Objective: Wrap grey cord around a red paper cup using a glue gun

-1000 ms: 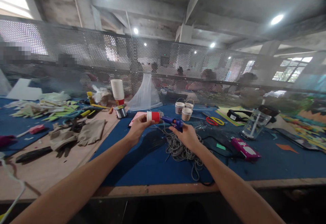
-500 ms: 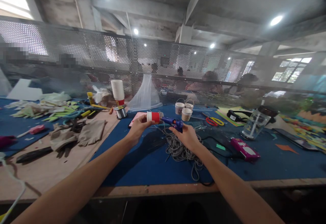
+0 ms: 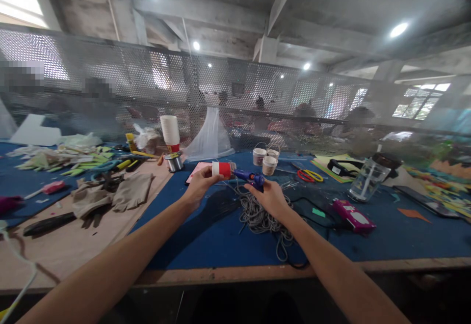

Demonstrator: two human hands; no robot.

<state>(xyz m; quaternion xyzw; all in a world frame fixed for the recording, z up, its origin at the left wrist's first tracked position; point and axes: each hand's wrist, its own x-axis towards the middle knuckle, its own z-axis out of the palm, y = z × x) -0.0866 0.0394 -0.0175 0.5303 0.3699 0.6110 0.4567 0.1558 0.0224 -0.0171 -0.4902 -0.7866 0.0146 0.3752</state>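
I record the red cup [image 3: 222, 169] gripped in the left hand [image 3: 198, 184] above the mat [image 3: 221, 248], the glue gun [image 3: 247, 174] held in the right hand [image 3: 273, 198]. Three pails [image 3: 270, 166] look finished; this cup does not.

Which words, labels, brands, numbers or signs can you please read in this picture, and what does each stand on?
No text is legible.
Magenta box: pale patches, too blurred to read.
Black strapped item: pale patch, too small to read.
Front small bucket: faint marks, unreadable.
Red-and-white cup in the left hand, blue glue gun in the right hand: no readable lettering.
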